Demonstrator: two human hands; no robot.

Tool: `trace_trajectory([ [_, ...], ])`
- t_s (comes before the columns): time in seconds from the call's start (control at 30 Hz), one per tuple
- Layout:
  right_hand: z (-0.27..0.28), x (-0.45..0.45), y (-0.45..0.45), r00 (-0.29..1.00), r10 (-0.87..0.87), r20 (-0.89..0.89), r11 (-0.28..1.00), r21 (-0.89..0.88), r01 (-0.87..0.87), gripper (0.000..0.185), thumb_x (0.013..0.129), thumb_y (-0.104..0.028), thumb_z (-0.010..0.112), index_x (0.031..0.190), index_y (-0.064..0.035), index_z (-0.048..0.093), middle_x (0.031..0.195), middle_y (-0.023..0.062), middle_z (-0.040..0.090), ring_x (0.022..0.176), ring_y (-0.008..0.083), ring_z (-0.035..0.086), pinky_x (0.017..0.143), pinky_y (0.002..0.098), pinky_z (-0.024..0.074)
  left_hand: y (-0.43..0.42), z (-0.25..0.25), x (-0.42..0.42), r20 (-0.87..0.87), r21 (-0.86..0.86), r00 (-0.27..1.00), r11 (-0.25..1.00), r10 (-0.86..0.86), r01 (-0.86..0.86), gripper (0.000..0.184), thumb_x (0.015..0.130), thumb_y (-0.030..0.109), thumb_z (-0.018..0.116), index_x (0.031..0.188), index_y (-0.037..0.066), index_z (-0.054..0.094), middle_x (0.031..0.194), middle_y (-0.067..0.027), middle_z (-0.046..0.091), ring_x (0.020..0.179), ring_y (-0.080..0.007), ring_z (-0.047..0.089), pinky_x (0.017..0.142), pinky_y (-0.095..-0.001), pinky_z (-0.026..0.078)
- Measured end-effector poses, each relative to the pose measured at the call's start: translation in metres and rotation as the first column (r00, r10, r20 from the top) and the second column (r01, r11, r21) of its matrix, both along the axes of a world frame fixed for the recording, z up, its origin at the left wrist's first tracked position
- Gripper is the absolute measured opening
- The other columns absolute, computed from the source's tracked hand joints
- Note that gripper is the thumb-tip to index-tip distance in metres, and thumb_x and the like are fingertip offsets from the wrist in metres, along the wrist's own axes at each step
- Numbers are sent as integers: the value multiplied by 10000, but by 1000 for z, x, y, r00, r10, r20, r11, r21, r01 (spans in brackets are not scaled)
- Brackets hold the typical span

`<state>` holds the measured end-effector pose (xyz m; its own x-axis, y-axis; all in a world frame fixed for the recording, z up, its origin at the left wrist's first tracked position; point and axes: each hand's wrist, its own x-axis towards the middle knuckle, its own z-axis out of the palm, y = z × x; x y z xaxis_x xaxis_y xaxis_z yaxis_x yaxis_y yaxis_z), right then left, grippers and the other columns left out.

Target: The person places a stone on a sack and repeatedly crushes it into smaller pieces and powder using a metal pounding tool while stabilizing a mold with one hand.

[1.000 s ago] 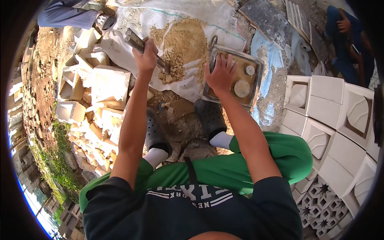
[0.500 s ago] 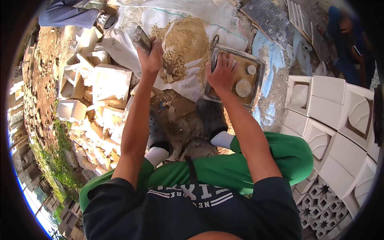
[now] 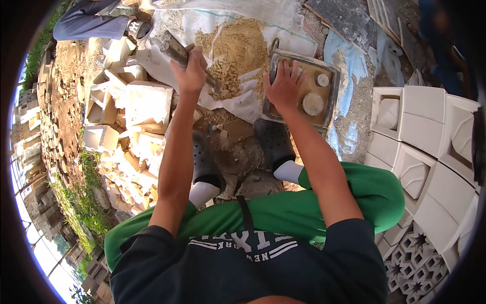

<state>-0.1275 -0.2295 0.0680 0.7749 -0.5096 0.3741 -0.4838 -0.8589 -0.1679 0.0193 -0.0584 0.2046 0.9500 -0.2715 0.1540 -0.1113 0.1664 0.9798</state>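
My left hand [image 3: 189, 71] is closed around a thick, grey, rod-shaped tool [image 3: 174, 49]. The tool slants across the sandy pile, its lower end close to the loose material; its exact kind is unclear. On the right, my right hand [image 3: 285, 87] lies with fingers spread on the left part of a dark-framed square mould [image 3: 331, 96]. Brown material [image 3: 320, 92] fills the inside of the frame. Two round grey discs, a large one [image 3: 313, 104] and a small one [image 3: 322, 80], sit there beside my hand.
A tan sand pile [image 3: 240, 45] lies on white sacking ahead. Broken pale blocks [image 3: 148, 104] are heaped at left. Pale moulded blocks [image 3: 424, 109] and star-patterned blocks [image 3: 417, 263] stand at right. One person's leg [image 3: 91, 26] shows upper left; another person [image 3: 443, 55] is upper right.
The view has shifted slightly, moving most things a little to the right. My left hand still grips the tool, which lies at a flatter slant. My right hand stays on the mould.
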Motion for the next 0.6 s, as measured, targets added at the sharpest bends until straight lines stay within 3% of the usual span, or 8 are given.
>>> trace_trajectory([
  [0.13, -4, -3, 4, 1000, 2, 11, 1000, -15, -2, 582, 829, -444, 554, 1219, -14, 520, 1246, 122, 507, 1308, 346, 331, 1068, 602, 171, 2, 51, -14, 39, -73, 999, 997, 28, -25, 310, 829, 67, 477, 548, 64, 347, 503, 10, 354, 432, -67, 290, 408, -260, 218],
  [0.23, -3, 0, 2, 1000, 2, 20, 1000, -9, -2, 584, 827, -446, 555, 1215, -11, 522, 1238, 123, 513, 1308, 344, 331, 1068, 603, 169, 10, 22, -21, -26, -119, 1000, 993, -5, 2, 310, 828, 59, 474, 549, 64, 340, 510, 10, 353, 434, -65, 294, 406, -260, 217],
  [0.33, -3, -7, 8, 1000, 7, 17, 1000, -3, -7, 583, 832, -448, 550, 1213, -9, 524, 1238, 123, 514, 1310, 343, 327, 1068, 604, 168, 11, -33, -29, -40, -58, 997, 996, 60, -62, 312, 837, 52, 478, 557, 63, 341, 514, 9, 356, 436, -66, 320, 402, -262, 235],
  [0.43, -3, -3, 2, 1000, -2, 17, 1000, -17, 2, 586, 843, -454, 537, 1222, -7, 523, 1245, 123, 510, 1312, 342, 324, 1066, 604, 170, 5, -9, -22, -43, 11, 995, 996, 92, -91, 316, 838, 39, 476, 558, 58, 331, 514, 5, 359, 436, -70, 343, 401, -265, 253],
  [0.5, -6, -3, 4, 1000, -7, 6, 1000, 2, 7, 588, 849, -457, 528, 1228, -7, 521, 1250, 123, 508, 1311, 343, 324, 1065, 604, 172, 6, 23, -21, 45, -34, 995, 995, 90, -89, 307, 837, 51, 474, 563, 58, 336, 511, 7, 355, 433, -69, 326, 400, -265, 238],
  [0.6, -4, -4, 3, 1000, 0, 10, 1000, -30, 1, 595, 858, -464, 516, 1241, -9, 514, 1258, 124, 506, 1313, 342, 321, 1064, 602, 177, 14, 68, -34, -33, -139, 994, 985, 103, -106, 282, 844, 94, 448, 587, 83, 330, 503, 12, 327, 447, -72, 263, 427, -259, 214],
])
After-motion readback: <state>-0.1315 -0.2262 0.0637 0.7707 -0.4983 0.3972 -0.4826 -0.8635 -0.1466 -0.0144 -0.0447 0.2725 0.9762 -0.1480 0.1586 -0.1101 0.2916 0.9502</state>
